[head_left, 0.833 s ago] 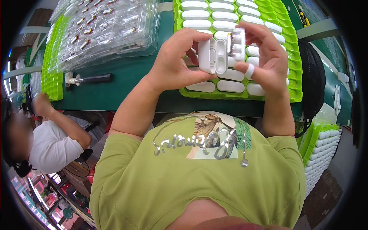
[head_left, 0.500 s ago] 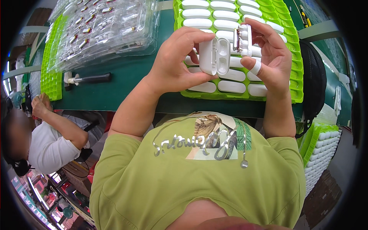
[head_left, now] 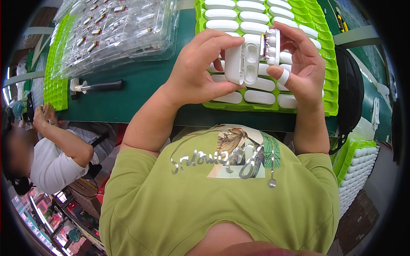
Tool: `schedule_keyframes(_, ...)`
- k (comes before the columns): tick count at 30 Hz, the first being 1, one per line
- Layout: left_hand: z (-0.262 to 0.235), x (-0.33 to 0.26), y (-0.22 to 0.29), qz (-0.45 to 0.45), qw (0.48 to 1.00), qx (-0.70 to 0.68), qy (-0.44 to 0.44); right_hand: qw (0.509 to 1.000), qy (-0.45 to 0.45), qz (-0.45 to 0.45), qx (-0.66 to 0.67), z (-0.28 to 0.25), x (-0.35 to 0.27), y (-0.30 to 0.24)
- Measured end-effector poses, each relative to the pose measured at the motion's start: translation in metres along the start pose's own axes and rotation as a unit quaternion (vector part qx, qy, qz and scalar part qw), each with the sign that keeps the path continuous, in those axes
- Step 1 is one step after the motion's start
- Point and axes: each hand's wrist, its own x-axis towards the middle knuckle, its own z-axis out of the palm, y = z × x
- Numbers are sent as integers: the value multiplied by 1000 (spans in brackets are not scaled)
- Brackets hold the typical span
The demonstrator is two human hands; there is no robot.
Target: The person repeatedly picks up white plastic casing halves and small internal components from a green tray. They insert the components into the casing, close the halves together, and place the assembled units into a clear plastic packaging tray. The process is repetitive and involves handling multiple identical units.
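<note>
My left hand (head_left: 196, 70) is closed round a white earbud charging case (head_left: 232, 64), thumb below and fingers above. The case's lid (head_left: 251, 64) stands open toward the right, showing two rounded hollows. Held upright by my right hand (head_left: 305, 68) is a white case insert (head_left: 273, 47) with small electronic parts on its left side. A narrow gap separates the insert from the lid. White tape (head_left: 284, 77) wraps my right thumb. Beneath both hands, rows of white cases (head_left: 259, 97) lie in a bright green tray (head_left: 314, 18).
Left of the green tray, a hammer (head_left: 102, 85) lies near stacked clear plastic trays (head_left: 128, 42) with small metallic parts. A black bag (head_left: 351, 89) hangs at right. Another filled green tray (head_left: 358, 170) stands below it. At far left sits a co-worker in a white sleeve (head_left: 60, 160).
The open case has shifted slightly right with my left hand, narrowing the gap to the insert. My right hand has barely moved. The co-worker's arm has shifted slightly left.
</note>
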Motion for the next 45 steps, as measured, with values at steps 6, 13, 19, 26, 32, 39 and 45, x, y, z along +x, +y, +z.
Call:
schedule_keyframes(6,2,-2,-1,-32,999,-31,-8,979,-68,-121,-149,9,3,-11)
schedule_keyframes(13,7,-5,-4,-70,996,-58,-17,958,-110,-140,-225,7,6,-17)
schedule_keyframes(19,11,-8,-4,-116,986,-116,-24,972,-91,-113,-186,11,4,-12)
schedule_keyframes(26,13,-7,-4,-172,958,-226,-34,974,-85,-91,-189,9,3,-12)
schedule_keyframes(32,9,-7,-6,-164,960,-222,-48,987,-80,-48,-131,12,0,-7)
schedule_keyframes(39,10,-7,-6,-165,963,-209,-50,979,-101,-64,-168,7,2,-13)
schedule_keyframes(45,9,-6,-5,-176,959,-217,-57,980,-98,-68,-161,6,2,-12)
